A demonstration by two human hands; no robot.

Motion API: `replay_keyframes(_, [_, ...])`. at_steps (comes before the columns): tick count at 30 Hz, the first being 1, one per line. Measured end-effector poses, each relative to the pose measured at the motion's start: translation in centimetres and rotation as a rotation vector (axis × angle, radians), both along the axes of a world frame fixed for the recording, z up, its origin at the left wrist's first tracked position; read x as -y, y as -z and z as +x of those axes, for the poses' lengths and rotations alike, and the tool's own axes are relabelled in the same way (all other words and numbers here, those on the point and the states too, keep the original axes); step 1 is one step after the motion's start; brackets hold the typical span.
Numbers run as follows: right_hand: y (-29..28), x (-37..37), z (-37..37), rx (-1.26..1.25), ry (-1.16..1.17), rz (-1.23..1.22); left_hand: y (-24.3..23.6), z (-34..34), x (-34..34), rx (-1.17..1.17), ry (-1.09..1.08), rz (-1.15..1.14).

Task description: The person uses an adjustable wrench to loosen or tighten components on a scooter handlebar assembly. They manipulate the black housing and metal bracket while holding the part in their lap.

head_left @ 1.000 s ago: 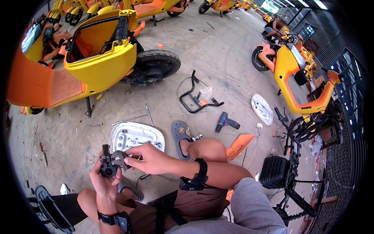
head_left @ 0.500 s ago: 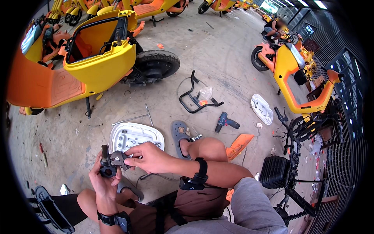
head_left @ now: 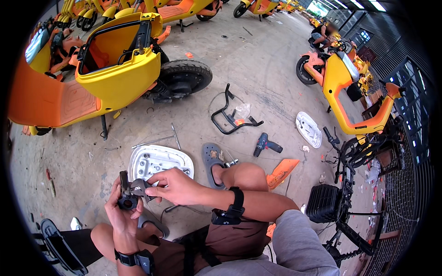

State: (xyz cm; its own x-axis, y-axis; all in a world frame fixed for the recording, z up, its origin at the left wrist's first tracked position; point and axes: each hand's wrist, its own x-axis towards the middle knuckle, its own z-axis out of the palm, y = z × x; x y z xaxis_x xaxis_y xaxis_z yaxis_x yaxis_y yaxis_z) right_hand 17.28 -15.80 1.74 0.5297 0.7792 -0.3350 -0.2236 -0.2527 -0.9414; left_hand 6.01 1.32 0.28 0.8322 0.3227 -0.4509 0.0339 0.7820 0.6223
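My left hand (head_left: 120, 215) is closed around a black part with a round hole and a short upright lever (head_left: 123, 178), which looks like a brake lever mount (head_left: 127, 202). My right hand (head_left: 177, 186) pinches a dark grey curved piece (head_left: 139, 187) between thumb and fingers and holds it against the black part's right side. Whether the two pieces are joined I cannot tell. Just beyond my hands lies a white tray-like cover (head_left: 184, 162) with small metal parts in it.
A T-shaped metal wrench (head_left: 176, 135), a cordless drill (head_left: 267, 144), a bent black tube frame (head_left: 225, 120) and an orange panel (head_left: 282, 172) lie on the floor. Yellow scooters stand left (head_left: 110, 87) and right (head_left: 338, 83). A black basket (head_left: 322, 203) is at right; another person (head_left: 320, 37) crouches far off.
The grey piece has turned slightly in my right fingers. Both hands otherwise stay in nearly the same place, and the things on the floor have not moved.
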Motion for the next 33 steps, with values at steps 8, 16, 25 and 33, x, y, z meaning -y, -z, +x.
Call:
replay_keyframes(8, [0.9, -0.2, 0.1, 0.049, -0.022, -0.007, 0.2, 0.0, 0.0, 0.005, 0.013, 0.021])
replay_keyframes(16, [1.0, 0.1, -0.6, 0.538, -0.07, 0.04, 1.2, 0.0, -0.5, -0.033, 0.018, -0.027])
replay_keyframes(25, [1.4, 0.3, -0.8, 0.636, -0.091, -0.006, 0.9, 0.1, 0.0, -0.023, -0.012, -0.009])
replay_keyframes(33, [0.6, 0.4, -0.8, 0.674, -0.099, -0.015, 0.6, 0.2, 0.1, -0.054, -0.024, 0.06])
